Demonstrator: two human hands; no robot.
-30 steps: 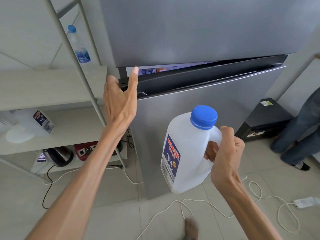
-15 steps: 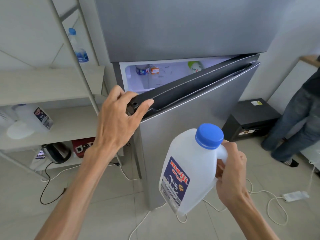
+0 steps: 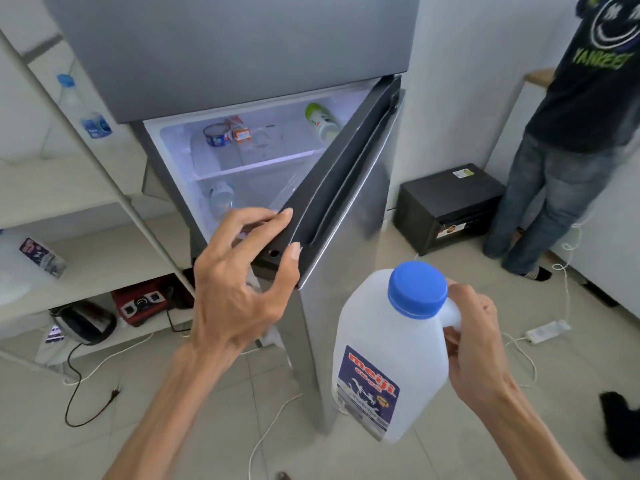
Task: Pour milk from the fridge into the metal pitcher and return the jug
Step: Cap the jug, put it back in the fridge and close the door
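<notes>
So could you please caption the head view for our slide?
Left hand grips open fridge door; right hand holds capped milk jug.

Home kitchen corner: steel fridge (image 3: pixel 242 57) stocked with food, shelf rack (image 3: pixel 86 188) holding a kettle (image 3: pixel 85 322), tiled floor (image 3: pixel 207 410).

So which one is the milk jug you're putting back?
Find the tall grey fridge with its lower door swung open. In front of that door, the right hand grips the handle of a white plastic milk jug. Its round blue cap and dark blue label set it apart.
</notes>
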